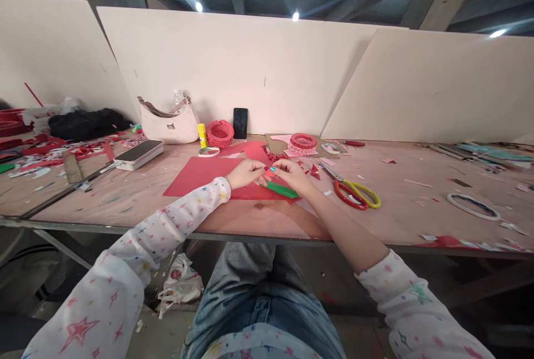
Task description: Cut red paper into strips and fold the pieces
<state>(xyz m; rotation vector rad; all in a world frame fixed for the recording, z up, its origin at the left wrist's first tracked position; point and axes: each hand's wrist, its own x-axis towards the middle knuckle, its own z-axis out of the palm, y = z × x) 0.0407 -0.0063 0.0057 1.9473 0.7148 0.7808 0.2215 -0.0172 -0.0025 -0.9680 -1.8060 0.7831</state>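
Above the red paper sheet (pixel 196 174), my left hand (pixel 246 173) and my right hand (pixel 291 174) meet with their fingertips close together. Both are closed in a pinch. Whatever lies between the fingers is too small to make out. A green comb-like strip with a toothed edge (pixel 281 188) lies just below the fingers, partly over the sheet. Small dark red paper pieces (pixel 314 171) are scattered beyond my right hand. To the right of that hand rest scissors (pixel 354 192) with red and yellow handles.
Behind the hands stand a glue stick (pixel 202 135), red ring stacks (pixel 219 133), a phone (pixel 240 123) and a pink handbag (pixel 169 121). A white case (pixel 139 155) lies left, a white oval ring (pixel 473 207) right. White panels (pixel 233 69) close off the table's back.
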